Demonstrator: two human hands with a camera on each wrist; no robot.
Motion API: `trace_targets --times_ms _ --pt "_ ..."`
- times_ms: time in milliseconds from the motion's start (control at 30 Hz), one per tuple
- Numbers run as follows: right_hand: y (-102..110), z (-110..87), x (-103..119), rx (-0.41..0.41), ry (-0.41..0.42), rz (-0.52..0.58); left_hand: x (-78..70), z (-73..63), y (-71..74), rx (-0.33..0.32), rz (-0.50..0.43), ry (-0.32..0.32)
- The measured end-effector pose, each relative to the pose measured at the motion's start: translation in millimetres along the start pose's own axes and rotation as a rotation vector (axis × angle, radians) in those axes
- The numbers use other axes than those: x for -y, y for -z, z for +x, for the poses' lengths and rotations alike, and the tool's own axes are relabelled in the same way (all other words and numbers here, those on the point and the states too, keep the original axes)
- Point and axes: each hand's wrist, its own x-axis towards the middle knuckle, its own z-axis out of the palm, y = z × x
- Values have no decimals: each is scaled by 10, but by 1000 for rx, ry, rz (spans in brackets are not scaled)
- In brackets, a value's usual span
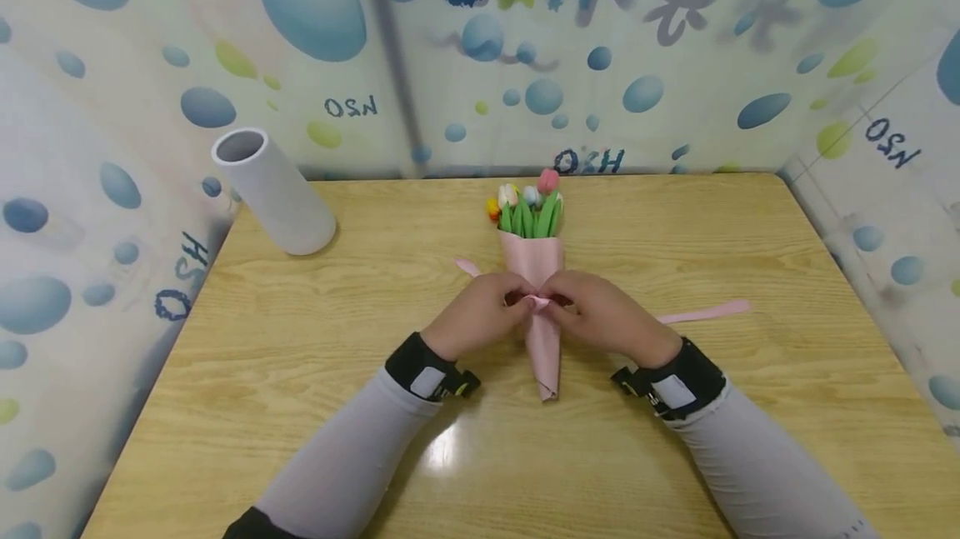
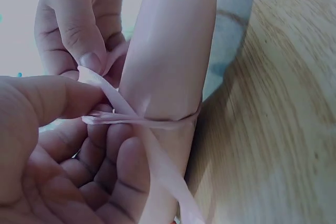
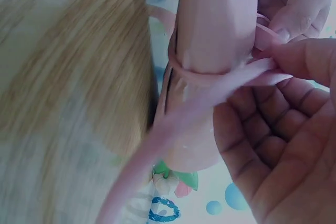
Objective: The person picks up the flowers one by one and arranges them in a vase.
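Observation:
A small bouquet of tulips point(image 1: 528, 199) in pink wrapping paper point(image 1: 534, 257) lies on the table, blooms toward the far edge. A pink ribbon point(image 2: 167, 169) runs round the middle of the wrap and crosses over itself. My left hand point(image 1: 483, 310) pinches the ribbon at the crossing between thumb and fingers. Close against it, my right hand point(image 1: 600, 312) pinches the ribbon too, as the right wrist view shows. One ribbon tail point(image 1: 708, 311) stretches out to the right on the table; another end point(image 1: 467, 267) shows beyond the left hand. The fingertips partly hide the crossing.
A white cylindrical vase point(image 1: 276, 193) stands at the table's back left. The wooden table point(image 1: 300, 406) meets a wall covering point(image 1: 480, 89) with blue and green spots along its far edge.

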Motion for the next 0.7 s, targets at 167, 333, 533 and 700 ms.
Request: trace_targets --times_ms 167,333,533,700 --pt "12 -17 -25 23 -34 69 50 -26 12 -20 -6 -13" --pt "32 -80 -67 13 -107 216 155 -76 47 -83 -55 -27" --pt "68 -178 -101 -36 -152 402 247 -173 130 -67 -266 -33" --pt "151 -271 -135 -82 -221 560 321 -275 252 -73 -432 21"
